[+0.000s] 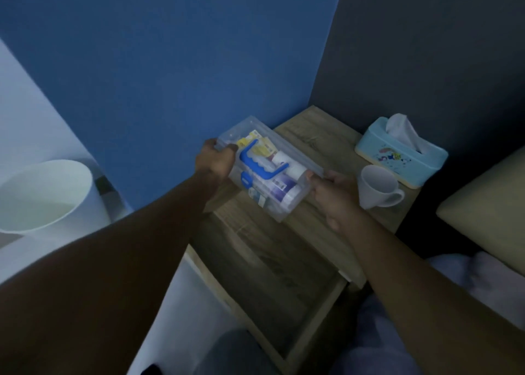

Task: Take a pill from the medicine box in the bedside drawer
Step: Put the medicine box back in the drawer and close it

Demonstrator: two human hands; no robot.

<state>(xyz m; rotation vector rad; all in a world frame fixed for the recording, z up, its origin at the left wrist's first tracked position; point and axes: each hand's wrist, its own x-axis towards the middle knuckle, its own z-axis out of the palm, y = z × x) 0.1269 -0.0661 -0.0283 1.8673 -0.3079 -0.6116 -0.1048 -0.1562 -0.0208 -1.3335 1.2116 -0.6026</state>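
Note:
The medicine box (264, 170) is clear plastic with a blue handle and blue latch on its closed lid; bottles and packets show through it. It is tilted over the front left of the wooden bedside table (318, 136). My left hand (216, 158) grips its far left end and my right hand (335, 192) grips its near right end. Below, the drawer (272, 275) stands pulled out, its inside dark and bare as far as I can see.
A white mug (379, 190) stands just right of my right hand. Behind it sits a light blue tissue box (403, 150). A white bin (42, 192) is on the floor at left. A bed edge (488, 215) lies at right.

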